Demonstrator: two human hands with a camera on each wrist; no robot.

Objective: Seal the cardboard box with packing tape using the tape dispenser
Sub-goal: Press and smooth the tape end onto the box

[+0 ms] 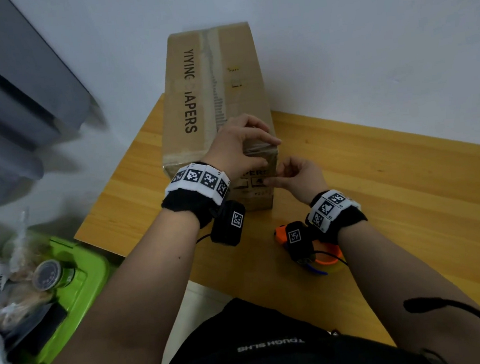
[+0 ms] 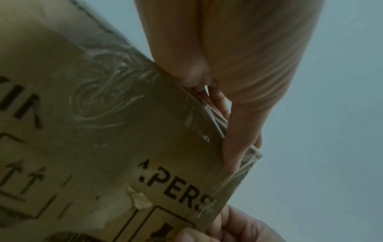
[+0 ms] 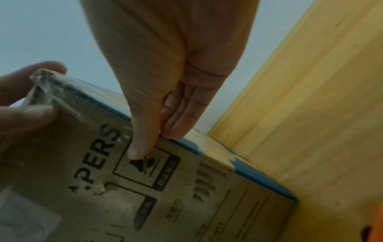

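A long brown cardboard box printed "DIAPERS" lies on the wooden table, its far end at the wall. Clear packing tape wraps its near top right corner, crinkled. My left hand reaches over the near top edge and pinches that taped corner between thumb and fingers. My right hand grips the near face's right edge, thumb on the printed face, fingers round the side. The orange tape dispenser lies on the table under my right wrist, partly hidden.
A green bin with bags and a round lid stands off the table's left corner. Grey drapes hang at the left. The white wall runs behind the box. Bare table surface stretches to the right of the box.
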